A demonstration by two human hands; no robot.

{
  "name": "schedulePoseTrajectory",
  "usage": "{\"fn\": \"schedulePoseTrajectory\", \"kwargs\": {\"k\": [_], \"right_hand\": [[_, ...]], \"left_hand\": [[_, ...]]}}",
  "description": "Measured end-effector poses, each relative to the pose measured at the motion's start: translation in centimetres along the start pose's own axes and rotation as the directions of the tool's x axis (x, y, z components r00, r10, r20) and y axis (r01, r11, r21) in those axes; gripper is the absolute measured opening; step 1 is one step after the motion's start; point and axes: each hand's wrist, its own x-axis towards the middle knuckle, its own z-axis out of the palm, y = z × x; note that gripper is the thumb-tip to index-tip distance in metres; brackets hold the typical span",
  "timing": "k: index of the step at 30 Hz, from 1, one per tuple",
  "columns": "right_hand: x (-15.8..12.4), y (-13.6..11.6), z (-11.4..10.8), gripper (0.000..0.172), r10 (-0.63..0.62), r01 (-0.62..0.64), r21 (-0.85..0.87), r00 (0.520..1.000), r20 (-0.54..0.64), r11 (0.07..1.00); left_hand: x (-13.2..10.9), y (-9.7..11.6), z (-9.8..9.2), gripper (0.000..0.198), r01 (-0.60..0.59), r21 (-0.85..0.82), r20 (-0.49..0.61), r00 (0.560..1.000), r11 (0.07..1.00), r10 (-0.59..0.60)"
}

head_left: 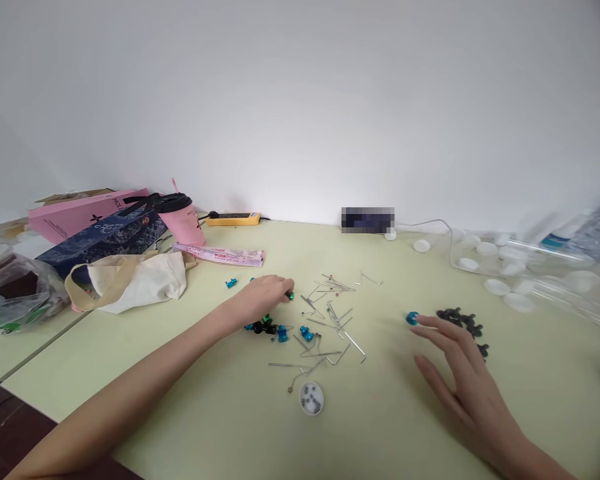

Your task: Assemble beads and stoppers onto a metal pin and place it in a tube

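Note:
My left hand (265, 298) is over the pile of small parts, its fingers curled together around a small green part (291, 295) that peeks out at the fingertips. Just below it lie blue metal parts (283, 333) and black parts (264, 327). To the right, my right hand (457, 357) is spread with fingers apart. Its index fingertip is close to a blue part (412, 319); whether it touches cannot be seen. Black plastic pieces (453, 316) lie partly behind that hand. Thin bent metal rods (337, 320) are scattered between the hands.
A white cap (311, 398) holding tiny metal bits sits at the front. White caps (497, 287) and clear plastic are at the right. A pink cup (183, 223), cloth bag (140, 283) and boxes stand left. A yellow power strip (233, 219) lies along the wall.

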Motion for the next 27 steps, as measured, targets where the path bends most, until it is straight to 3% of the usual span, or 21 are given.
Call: {"fn": "schedulePoseTrajectory", "kwargs": {"k": [2,6,9,13,18,24,27], "right_hand": [[0.5,0.6,-0.2,0.03,0.089,-0.089,0.004,0.995,-0.05,0.996],[1.2,2.5,-0.8,0.026,0.226,-0.237,-0.08,0.966,-0.125,0.968],[1.2,4.2,-1.6,0.029,0.304,-0.323,-0.148,0.943,-0.138,0.935],[1.1,5.8,-2.7,0.028,0.417,-0.437,-0.154,0.897,-0.148,0.886],[1.1,6.6,-3.4,0.028,0.427,-0.451,-0.147,0.888,-0.169,0.88],[0.8,6.9,-3.3,0.028,0.383,-0.399,-0.126,0.914,-0.131,0.908],[0.6,6.9,-3.2,0.028,0.373,-0.384,-0.12,0.922,-0.106,0.916]], "left_hand": [[1.2,2.0,-0.9,0.009,-0.035,-0.068,-0.018,0.999,0.997,0.034],[5.5,7.5,-1.6,0.013,-0.269,-0.069,-0.03,0.963,0.961,0.268],[9.3,11.2,-0.3,0.014,-0.407,-0.027,-0.051,0.913,0.913,0.405],[12.6,14.0,2.6,0.011,-0.446,-0.106,-0.005,0.894,0.889,0.448],[13.4,15.0,4.3,0.011,-0.347,-0.268,0.066,0.924,0.899,0.376],[12.8,15.9,3.7,0.053,-0.143,-0.331,0.122,0.974,0.933,0.192],[13.1,16.1,3.7,0.048,-0.083,-0.321,0.134,0.982,0.943,0.132]]}}
